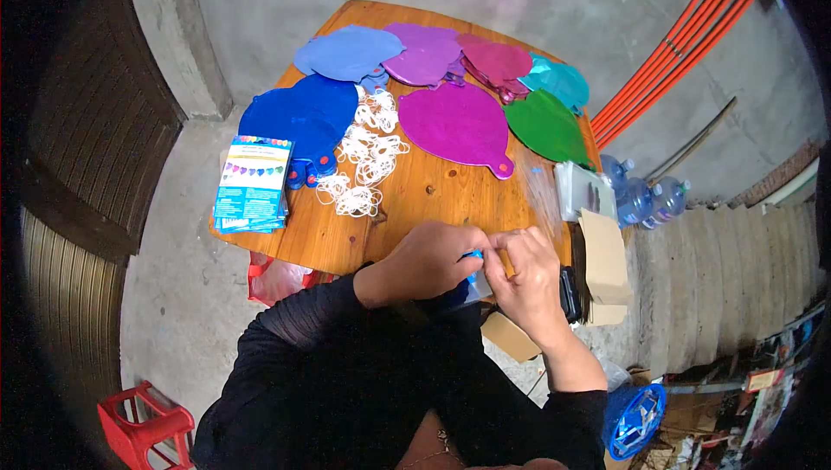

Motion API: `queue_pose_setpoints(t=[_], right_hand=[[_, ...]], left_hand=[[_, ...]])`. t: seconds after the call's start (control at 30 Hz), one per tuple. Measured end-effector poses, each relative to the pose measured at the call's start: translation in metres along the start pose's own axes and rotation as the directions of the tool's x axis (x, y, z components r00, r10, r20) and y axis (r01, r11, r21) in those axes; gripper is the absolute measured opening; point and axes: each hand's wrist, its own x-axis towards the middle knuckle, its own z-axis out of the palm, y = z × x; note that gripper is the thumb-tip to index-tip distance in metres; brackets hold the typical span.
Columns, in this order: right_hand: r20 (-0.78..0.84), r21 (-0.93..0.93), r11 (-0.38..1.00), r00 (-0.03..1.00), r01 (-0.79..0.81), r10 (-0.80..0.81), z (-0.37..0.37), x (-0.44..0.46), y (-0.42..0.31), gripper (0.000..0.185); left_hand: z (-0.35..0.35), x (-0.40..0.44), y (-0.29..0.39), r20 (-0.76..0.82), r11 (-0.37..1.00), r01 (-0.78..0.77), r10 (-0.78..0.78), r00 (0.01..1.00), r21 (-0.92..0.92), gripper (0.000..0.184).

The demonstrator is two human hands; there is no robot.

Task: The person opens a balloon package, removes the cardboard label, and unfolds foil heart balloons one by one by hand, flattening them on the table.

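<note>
At the table's near edge my left hand [426,260] and my right hand [525,280] meet, fingertips pinched close together. Under and between them shows a small blue piece with clear plastic [474,284], mostly hidden by the fingers. On the wooden table [424,202] beyond lie white string bundles [372,154] and flat foil shapes: dark blue [303,119], light blue [346,53], purple [421,53], magenta [454,124], dark pink [495,61], teal [558,82] and green [547,126]. Printed cards [254,183] are stacked at the left edge.
Clear plastic sleeves [584,191] and cardboard [604,258] stand at the table's right edge. Water bottles [639,202] are on the floor behind them. A red stool [145,422] is at lower left, a blue basket [636,422] at lower right, a red bag [277,280] below the table.
</note>
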Motion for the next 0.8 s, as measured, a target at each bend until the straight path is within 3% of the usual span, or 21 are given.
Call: queue_pose_setpoints(t=[0.2,0.37,0.67,0.8], right_hand=[[0.018,0.019,1.000,1.000,-0.006,0.006,0.0009,0.0028,0.0002,0.009],[0.021,0.088,0.996,1.000,-0.022,0.020,-0.0013,0.0036,0.0029,0.007],[-0.018,-0.099,0.992,0.997,0.077,-0.079,0.0027,0.0028,0.0036,0.013],[-0.033,-0.053,0.998,0.998,0.046,-0.048,0.0047,0.0030,0.0073,0.012]], left_hand=[[0.0012,-0.0012,-0.0002,0.003,0.993,-0.008,0.008,1.000,0.119,0.019],[0.0006,-0.0016,-0.0001,-0.010,0.995,-0.036,0.037,0.999,0.096,0.018],[0.0026,0.0013,-0.0015,0.000,0.997,-0.035,0.035,0.999,0.070,0.016],[0.0047,0.0019,-0.0046,-0.040,0.994,-0.082,0.085,0.996,0.079,0.016]])
